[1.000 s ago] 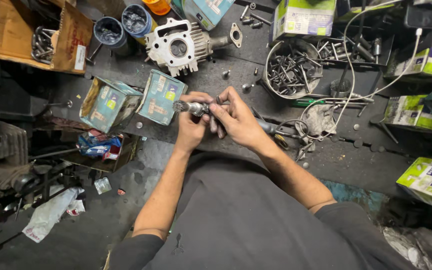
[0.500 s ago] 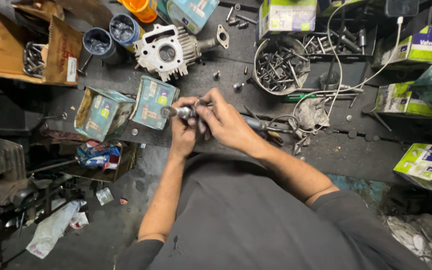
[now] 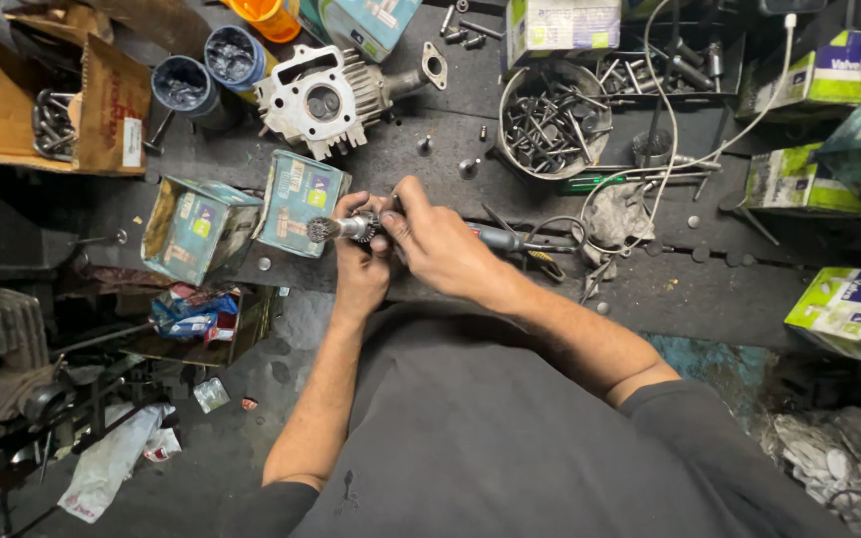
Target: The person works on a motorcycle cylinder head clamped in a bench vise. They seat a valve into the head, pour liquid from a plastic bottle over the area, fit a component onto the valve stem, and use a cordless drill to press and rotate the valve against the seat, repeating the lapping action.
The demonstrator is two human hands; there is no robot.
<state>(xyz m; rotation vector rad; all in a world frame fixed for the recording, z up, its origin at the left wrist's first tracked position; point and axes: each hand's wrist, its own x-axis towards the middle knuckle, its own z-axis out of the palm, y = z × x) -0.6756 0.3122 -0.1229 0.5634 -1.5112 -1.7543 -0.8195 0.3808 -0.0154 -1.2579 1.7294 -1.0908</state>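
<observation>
My left hand (image 3: 359, 271) grips a small metal shaft with a gear (image 3: 347, 228), held level over the edge of the dark workbench (image 3: 650, 289). The shaft's ridged end pokes out to the left. My right hand (image 3: 437, 242) closes over the same part from the right, fingers on the gear. A grey-handled tool (image 3: 505, 239) lies on the bench just behind my right wrist. My lap in dark cloth fills the lower middle.
Two teal cardboard boxes (image 3: 241, 219) stand left of my hands. Behind them lie a white engine cylinder head (image 3: 323, 97), two dark tins (image 3: 206, 70) and a round bowl of bolts (image 3: 548, 118). Green-and-white boxes (image 3: 854, 314) sit at right, a brown carton (image 3: 52, 100) at far left.
Both hands stay on the gear shaft and have shifted slightly; the view itself drifted a little, so the bench objects sit lower and further right in frame.
</observation>
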